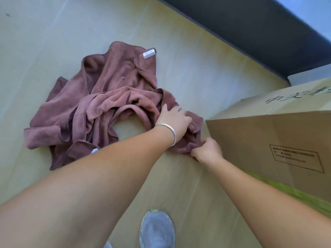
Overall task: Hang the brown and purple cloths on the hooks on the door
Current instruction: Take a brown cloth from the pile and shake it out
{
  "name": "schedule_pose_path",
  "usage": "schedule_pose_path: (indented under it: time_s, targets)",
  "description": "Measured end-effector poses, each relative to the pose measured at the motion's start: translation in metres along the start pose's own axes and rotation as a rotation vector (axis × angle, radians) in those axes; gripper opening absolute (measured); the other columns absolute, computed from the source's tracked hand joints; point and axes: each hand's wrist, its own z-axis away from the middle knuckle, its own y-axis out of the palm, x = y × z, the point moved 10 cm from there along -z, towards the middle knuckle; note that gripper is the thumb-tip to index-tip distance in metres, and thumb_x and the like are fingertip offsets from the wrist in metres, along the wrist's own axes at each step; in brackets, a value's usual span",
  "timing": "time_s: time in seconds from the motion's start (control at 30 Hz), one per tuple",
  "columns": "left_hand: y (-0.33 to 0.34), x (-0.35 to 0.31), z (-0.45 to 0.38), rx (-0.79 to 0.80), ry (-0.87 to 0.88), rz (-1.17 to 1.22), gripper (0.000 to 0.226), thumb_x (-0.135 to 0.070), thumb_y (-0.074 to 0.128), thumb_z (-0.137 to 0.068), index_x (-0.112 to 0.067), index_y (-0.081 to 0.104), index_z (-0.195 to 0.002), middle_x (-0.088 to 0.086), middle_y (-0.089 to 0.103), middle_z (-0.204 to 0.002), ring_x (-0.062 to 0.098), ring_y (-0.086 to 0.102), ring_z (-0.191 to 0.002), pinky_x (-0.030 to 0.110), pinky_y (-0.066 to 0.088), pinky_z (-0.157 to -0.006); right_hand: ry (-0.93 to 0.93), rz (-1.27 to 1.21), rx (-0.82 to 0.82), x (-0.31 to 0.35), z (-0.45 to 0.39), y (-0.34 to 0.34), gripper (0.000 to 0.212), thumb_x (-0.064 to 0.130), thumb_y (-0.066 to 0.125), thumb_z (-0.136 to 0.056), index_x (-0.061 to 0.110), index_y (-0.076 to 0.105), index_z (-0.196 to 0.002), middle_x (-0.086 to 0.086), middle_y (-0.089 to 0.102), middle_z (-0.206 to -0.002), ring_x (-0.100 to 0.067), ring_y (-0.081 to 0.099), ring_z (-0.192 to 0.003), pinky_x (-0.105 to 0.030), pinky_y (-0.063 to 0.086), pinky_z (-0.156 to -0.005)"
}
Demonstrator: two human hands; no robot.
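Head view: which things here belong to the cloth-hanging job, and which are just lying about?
Part of the job:
- brown cloth, crumpled on the floor
- left hand, gripping the cloth's right-hand part
- right hand, pinching its edge nearest the box
No separate purple cloth, hooks or door can be made out.

Just lying about:
- cardboard box, printed, at the right
- grey shoe

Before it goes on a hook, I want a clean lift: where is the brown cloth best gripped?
Probably by the near right corner of the brown cloth, from above on the box side. That edge lies flat and free on the floor, while the middle is bunched in folds. The right hand already pinches it there; the left hand grips the fold beside it.
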Motion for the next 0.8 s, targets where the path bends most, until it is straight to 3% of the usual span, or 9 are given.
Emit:
schedule_pose_path:
  time_s: [0.07, 0.13, 0.23, 0.33, 0.47, 0.67, 0.8]
  targets:
    - [-0.024, 0.016, 0.027, -0.078, -0.012, 0.140, 0.036, -0.016, 0.040, -0.093, -0.030, 0.054, -0.124, -0.003, 0.054, -0.123, 0.019, 0.044, -0.123, 0.045, 0.031, -0.103, -0.058, 0.110, 0.060, 0.012, 0.021, -0.004, 0.008, 0.017, 0.068, -0.073, 0.018, 0.060, -0.075, -0.006, 0.067, -0.082, -0.031, 0.065, -0.087, -0.028, 0.048, -0.066]
    - [-0.056, 0.042, 0.063, -0.185, -0.082, 0.304, 0.040, -0.016, 0.042, -0.092, -0.028, 0.056, -0.128, -0.003, 0.058, -0.125, 0.022, 0.051, -0.120, 0.038, 0.040, -0.096, -0.107, 0.208, 0.080, 0.023, 0.049, -0.015, 0.003, 0.021, 0.065, -0.075, 0.020, 0.064, -0.077, -0.004, 0.067, -0.083, -0.031, 0.064, -0.088, -0.027, 0.048, -0.068]
    - [-0.102, 0.084, 0.127, -0.268, -0.223, 0.425, 0.046, -0.017, 0.044, -0.093, -0.027, 0.052, -0.137, -0.004, 0.056, -0.136, 0.019, 0.049, -0.126, 0.033, 0.038, -0.100, -0.228, 0.342, -0.057, 0.051, 0.099, -0.050, 0.008, 0.028, 0.060, -0.075, 0.021, 0.063, -0.077, -0.001, 0.065, -0.082, -0.030, 0.058, -0.092, -0.034, 0.053, -0.074]
    - [-0.157, 0.122, 0.192, -0.358, -0.339, 0.442, 0.045, -0.019, 0.044, -0.093, -0.026, 0.051, -0.138, -0.002, 0.058, -0.134, 0.022, 0.052, -0.123, 0.033, 0.038, -0.099, -0.388, 0.403, -0.124, 0.093, 0.157, -0.079, 0.018, 0.026, 0.058, -0.078, 0.016, 0.051, -0.065, -0.001, 0.056, -0.066, -0.030, 0.055, -0.075, -0.030, 0.045, -0.058]
    - [-0.229, 0.183, 0.286, -0.459, -0.570, 0.495, 0.044, -0.018, 0.048, -0.092, -0.025, 0.054, -0.135, 0.002, 0.060, -0.132, 0.028, 0.056, -0.117, 0.036, 0.044, -0.093, -0.621, 0.512, -0.231, 0.172, 0.239, -0.122, 0.009, 0.013, 0.051, -0.076, 0.016, 0.044, -0.069, 0.002, 0.047, -0.063, -0.031, 0.048, -0.067, -0.031, 0.036, -0.056]
    - [-0.334, 0.261, 0.441, -0.610, -0.816, 0.490, 0.040, -0.023, 0.048, -0.093, -0.033, 0.057, -0.130, 0.007, 0.067, -0.118, 0.033, 0.062, -0.103, 0.037, 0.047, -0.078, -0.907, 0.736, -0.389, 0.334, 0.376, -0.179, 0.017, 0.009, 0.044, -0.081, 0.019, 0.043, -0.095, 0.001, 0.047, -0.070, -0.027, 0.048, -0.066, -0.032, 0.036, -0.057]
    - [-0.390, 0.303, 0.555, -0.745, -0.972, 0.484, 0.035, -0.027, 0.049, -0.095, -0.033, 0.059, -0.128, 0.013, 0.070, -0.108, 0.037, 0.063, -0.097, 0.038, 0.047, -0.075, -1.079, 0.769, -0.465, 0.440, 0.484, -0.194, 0.014, 0.010, 0.042, -0.078, 0.020, 0.052, -0.079, -0.002, 0.057, -0.078, -0.027, 0.050, -0.069, -0.030, 0.038, -0.058]
